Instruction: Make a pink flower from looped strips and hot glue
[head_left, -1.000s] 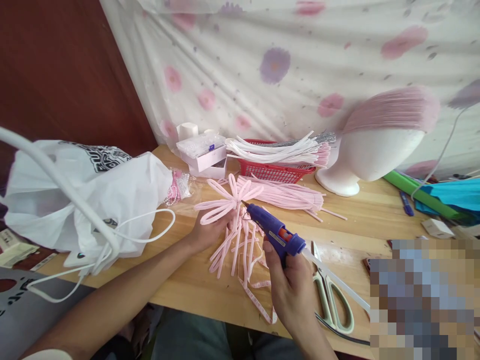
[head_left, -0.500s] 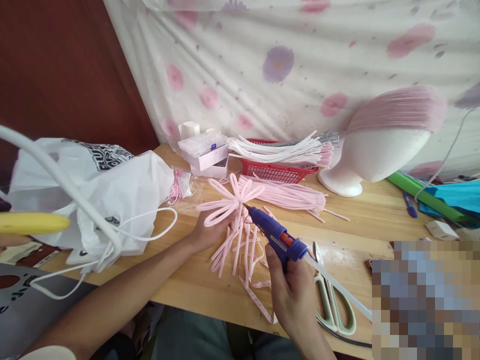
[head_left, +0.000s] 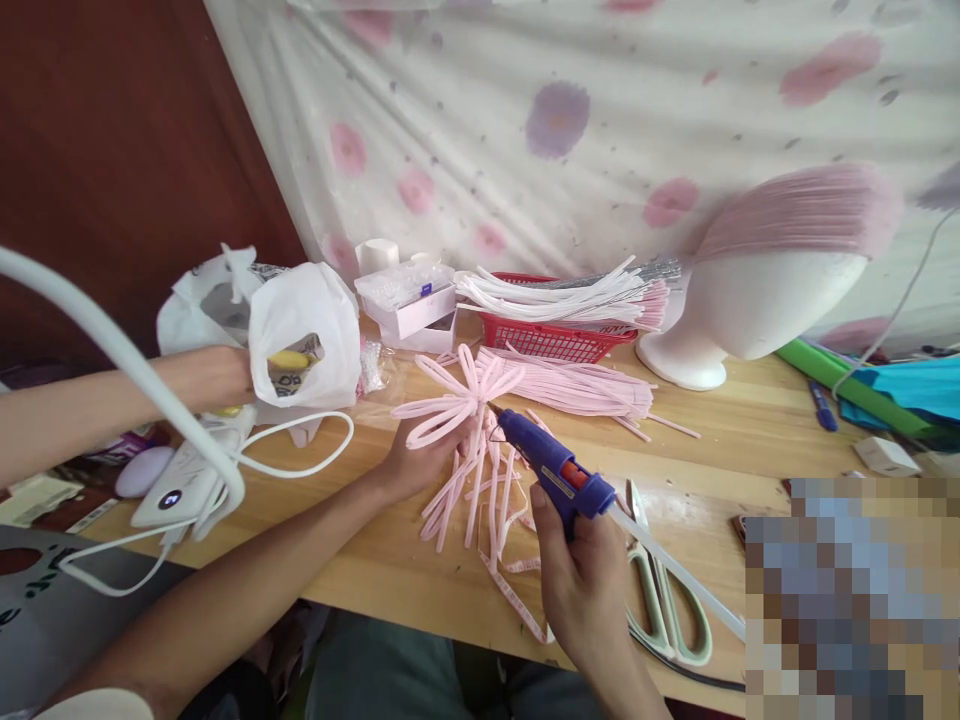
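Pink and fuzzy, the looped flower (head_left: 474, 398) I see sits in the firm grip of the left hand (head_left: 424, 462), above the surface (head_left: 750, 430) between its front and back edges, while the right hand (head_left: 589, 570) clasps a blue glue gun (head_left: 551, 463) aimed at the flower's centre, beside scissors (head_left: 667, 600) near the front edge.

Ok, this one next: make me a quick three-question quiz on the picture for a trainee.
1. Which tool is in the right hand?
2. True or false: the white mannequin head stands to the right of the red basket, as seen in the picture.
3. What does the left hand hold?
A) a tape measure
B) a pink pipe-cleaner flower
C) a plastic bag

Key: 1. A blue glue gun. 2. True. 3. B.
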